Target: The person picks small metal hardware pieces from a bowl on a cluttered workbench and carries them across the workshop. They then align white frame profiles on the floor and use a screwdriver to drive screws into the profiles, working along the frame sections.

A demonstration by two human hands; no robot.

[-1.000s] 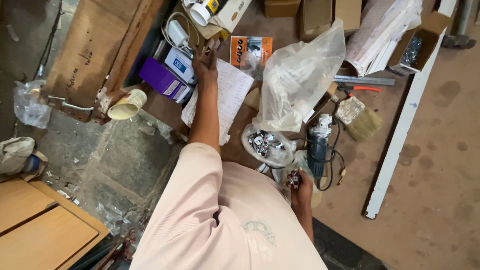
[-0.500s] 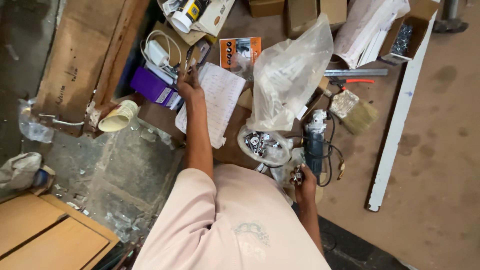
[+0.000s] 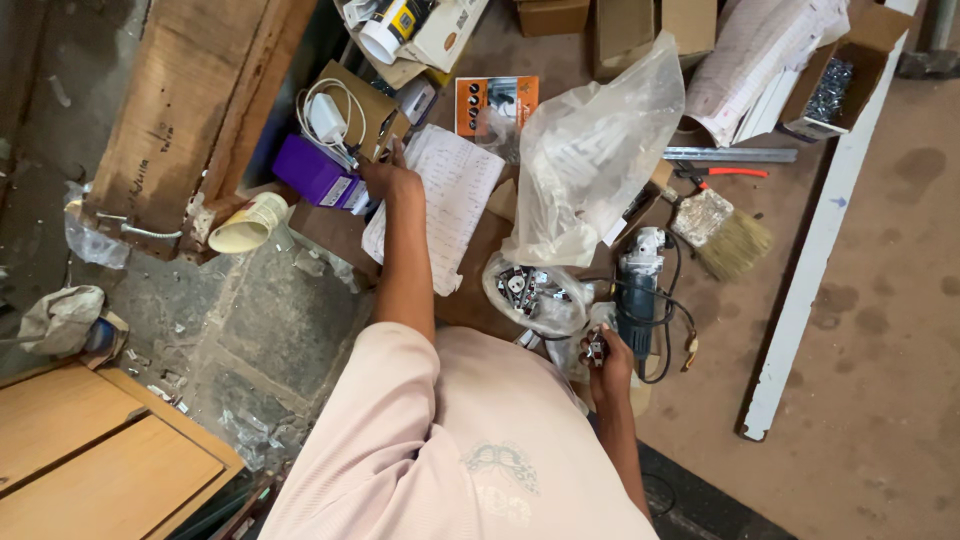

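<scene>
I am crouching over a cluttered floor (image 3: 880, 300), reaching out with both arms. Largest among the things is the wooden board (image 3: 190, 110) lying toward the floor's far left corner. A big clear plastic bag (image 3: 600, 150) is standing crumpled near the far middle, and a long white strip (image 3: 820, 250) is running along the right side. A sheet of paper (image 3: 450, 200) is lying flat between the board and the bag. My left hand (image 3: 388, 180) is stretching forward to the paper's left edge, its grip resting against a brown cardboard box (image 3: 365, 105) with a white charger in it; just beside it a purple box (image 3: 315, 172) is sitting. I cannot tell whether that grip is closing on anything. An angle grinder (image 3: 638, 300) is lying near me on the right, its black cord looping around it, with a brush (image 3: 725, 235) just beyond. A small clear bag of metal fittings (image 3: 530, 292) is lying just left of the grinder. My right hand (image 3: 608, 355) is hovering next to the grinder, its grip curling closed around a small metal fitting (image 3: 597, 347).
</scene>
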